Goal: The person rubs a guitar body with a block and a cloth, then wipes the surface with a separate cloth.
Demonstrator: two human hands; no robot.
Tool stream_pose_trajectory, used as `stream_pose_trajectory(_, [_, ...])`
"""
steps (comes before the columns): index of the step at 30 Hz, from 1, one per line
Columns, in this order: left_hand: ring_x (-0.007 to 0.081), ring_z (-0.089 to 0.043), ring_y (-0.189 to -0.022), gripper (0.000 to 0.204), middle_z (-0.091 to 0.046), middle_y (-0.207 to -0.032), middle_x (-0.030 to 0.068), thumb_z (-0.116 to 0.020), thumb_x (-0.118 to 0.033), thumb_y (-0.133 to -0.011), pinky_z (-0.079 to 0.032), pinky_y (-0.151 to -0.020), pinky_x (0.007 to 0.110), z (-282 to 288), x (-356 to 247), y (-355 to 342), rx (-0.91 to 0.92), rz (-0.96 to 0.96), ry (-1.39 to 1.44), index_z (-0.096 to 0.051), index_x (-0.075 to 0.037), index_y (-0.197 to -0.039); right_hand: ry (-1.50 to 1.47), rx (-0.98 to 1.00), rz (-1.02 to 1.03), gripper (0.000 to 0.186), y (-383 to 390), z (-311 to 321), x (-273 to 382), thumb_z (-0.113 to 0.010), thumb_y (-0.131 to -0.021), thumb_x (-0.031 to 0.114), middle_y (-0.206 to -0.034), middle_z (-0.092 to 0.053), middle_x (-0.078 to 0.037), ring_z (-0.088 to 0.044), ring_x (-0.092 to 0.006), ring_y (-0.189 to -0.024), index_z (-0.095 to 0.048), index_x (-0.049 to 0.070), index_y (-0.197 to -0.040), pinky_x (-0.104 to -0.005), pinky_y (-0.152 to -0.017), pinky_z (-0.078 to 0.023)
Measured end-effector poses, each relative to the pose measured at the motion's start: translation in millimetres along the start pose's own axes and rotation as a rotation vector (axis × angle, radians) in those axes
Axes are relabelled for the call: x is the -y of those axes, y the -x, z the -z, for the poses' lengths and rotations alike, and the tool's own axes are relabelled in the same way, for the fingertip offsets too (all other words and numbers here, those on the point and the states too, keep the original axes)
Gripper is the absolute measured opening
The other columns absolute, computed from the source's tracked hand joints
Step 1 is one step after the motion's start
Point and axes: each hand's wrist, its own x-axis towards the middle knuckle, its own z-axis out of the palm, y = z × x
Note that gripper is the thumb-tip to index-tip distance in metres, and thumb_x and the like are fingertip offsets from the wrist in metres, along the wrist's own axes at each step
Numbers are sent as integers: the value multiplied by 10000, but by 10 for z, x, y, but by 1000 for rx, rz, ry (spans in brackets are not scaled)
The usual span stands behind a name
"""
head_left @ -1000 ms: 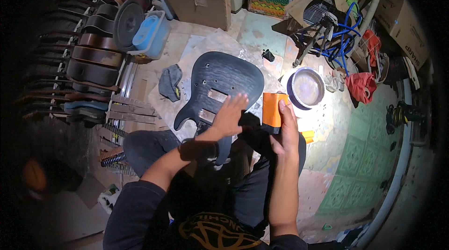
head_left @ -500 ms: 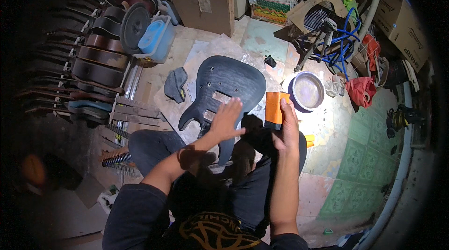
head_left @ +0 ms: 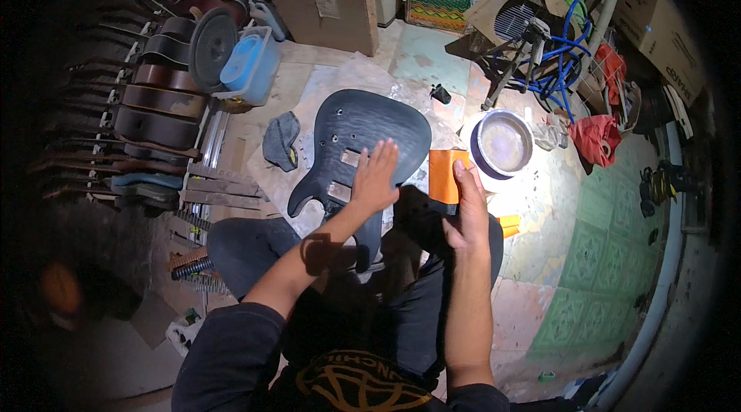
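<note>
A black electric guitar body [head_left: 401, 115] lies on a board across from my knees, with bare rectangular cavities and several small holes. My left hand [head_left: 376, 178] rests flat on it beside the cavities, fingers stretched out, holding nothing. To the right of the body, my right hand [head_left: 468, 211] grips an upright orange sheet with a black lower part, which looks like folded sandpaper [head_left: 444, 177]. The thumb presses on its face; the fingers behind are hidden. A crumpled dark grey cloth [head_left: 282, 140] lies left of the body.
At the right stands a round basin [head_left: 503, 143] with pale liquid. Orange strips [head_left: 509, 225] lie by my right knee. A small black object [head_left: 440, 93] sits beyond the body. Racked guitars [head_left: 162, 103] and a blue tub [head_left: 251, 69] line the left; a coiled blue hose [head_left: 567, 65] lies far right.
My left hand has slid slightly farther up and right over the guitar body, fingers now flatter on it. The right hand still grips the orange sandpaper. The view has shifted slightly.
</note>
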Motion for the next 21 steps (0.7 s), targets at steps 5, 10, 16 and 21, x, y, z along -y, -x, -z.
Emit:
stream_pose_trajectory(5, [340, -244, -1496, 952, -321, -1590, 189, -529, -689, -882, -175, -1204, 541, -3, 101, -308, -80, 138, 93, -342, -11, -1523, 16, -9, 6, 265, -23, 4, -13, -607, -1004, 231, -1092, -650, -50, -628, -119, -962, -534, 81, -1211, -291, -822, -523])
stream_pose_trajectory(10, [375, -228, -1494, 970, -292, -1595, 210, -494, -741, -867, -173, -1193, 574, -77, 37, -51, -50, 103, 49, -354, -46, -1529, 8, 6, 8, 276, -5, 4, 56, -604, -1004, 227, -1106, -645, -56, -627, -122, -968, -529, 76, -1222, -287, -829, -522])
stream_pose_trajectory(16, [393, -212, -1496, 969, -260, -1602, 233, -521, -751, -841, -160, -1195, 580, -66, 148, -237, -91, 177, 60, -348, -108, -1546, 13, -9, -7, 299, -9, -49, 11, -621, -995, 228, -1098, -643, -61, -629, -127, -961, -524, 72, -1231, -291, -815, -527])
stream_pose_trajectory(21, [387, -197, -1503, 1005, -261, -1600, 236, -521, -746, -844, -147, -1204, 557, -46, 32, -174, -55, 161, 43, -324, -50, -1543, 0, 6, 10, 310, -31, -11, 10, -634, -989, 229, -1095, -645, -59, -630, -129, -956, -529, 75, -1237, -286, -817, -524])
